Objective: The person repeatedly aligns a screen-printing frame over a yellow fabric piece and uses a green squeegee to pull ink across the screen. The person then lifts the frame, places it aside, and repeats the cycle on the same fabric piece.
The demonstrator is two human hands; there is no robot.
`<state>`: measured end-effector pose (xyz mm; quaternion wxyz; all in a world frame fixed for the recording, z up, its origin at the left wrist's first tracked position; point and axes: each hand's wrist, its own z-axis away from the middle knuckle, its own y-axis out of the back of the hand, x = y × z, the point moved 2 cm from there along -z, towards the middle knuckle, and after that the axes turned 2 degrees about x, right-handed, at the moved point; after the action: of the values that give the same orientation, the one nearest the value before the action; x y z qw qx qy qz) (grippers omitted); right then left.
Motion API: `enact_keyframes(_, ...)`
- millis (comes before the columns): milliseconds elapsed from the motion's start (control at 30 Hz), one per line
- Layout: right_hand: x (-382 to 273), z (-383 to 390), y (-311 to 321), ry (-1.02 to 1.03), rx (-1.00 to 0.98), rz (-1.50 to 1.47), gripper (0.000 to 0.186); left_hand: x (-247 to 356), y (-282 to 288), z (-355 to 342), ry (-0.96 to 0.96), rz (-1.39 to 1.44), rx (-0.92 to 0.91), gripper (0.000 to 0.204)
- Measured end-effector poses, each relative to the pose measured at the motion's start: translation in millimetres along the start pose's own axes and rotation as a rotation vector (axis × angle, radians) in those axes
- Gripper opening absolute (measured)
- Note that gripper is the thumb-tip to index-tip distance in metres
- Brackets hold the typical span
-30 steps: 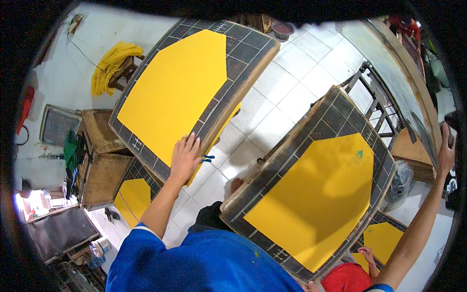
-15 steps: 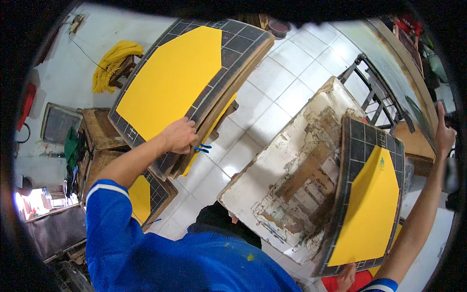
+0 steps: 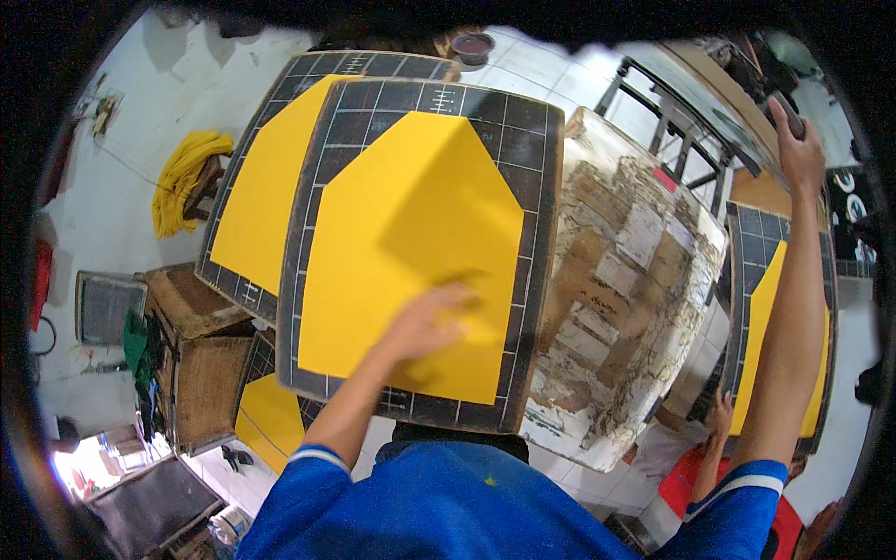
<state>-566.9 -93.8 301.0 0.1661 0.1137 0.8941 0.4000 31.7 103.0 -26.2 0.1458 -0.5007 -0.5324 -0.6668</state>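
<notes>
Across comes a dark gridded board [image 3: 539, 201], bringing its yellow sheet [image 3: 401, 252] within reach, before the blue shirt [image 3: 448, 499]! Left hand [image 3: 427, 322], blurred, loose-fingered over it, contact unclear; right hand [image 3: 801, 159] raised at a dark bar [image 3: 790, 116], grip unreadable.

The person wears a vivid blue, short-sleeved cloth shirt [image 3: 448, 513], softly creased, with deeper blue in its shaded parts. A small yellow-green smudge [image 3: 490, 480] marks its front. The loose left sleeve [image 3: 299, 485] carries a narrow white stripe near its opening; the matching blue right sleeve [image 3: 733, 509] has the same white stripe, with a thin blue edge beyond it. Past the front of the shirt shows a strip of near-black lower garment [image 3: 457, 441], its kind unclear. Both forearms are slender and uncovered.
</notes>
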Motion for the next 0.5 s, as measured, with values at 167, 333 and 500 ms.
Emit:
enact_keyframes(167, 8, 2, -7, 0.076, 0.059, -0.013, 0.085, -102, 146, 194, 1.278, -0.746, 0.898, 0.071)
enact_keyframes(333, 33, -2, -31, 0.108, 0.091, 0.038, 0.069, -89, 139, 251, 0.874, -0.687, 0.788, 0.066)
enact_keyframes(500, 20, 2, -27, 0.233, 0.075, 0.332, 0.059, -47, 89, 204, 0.751, -0.585, 0.841, 0.058)
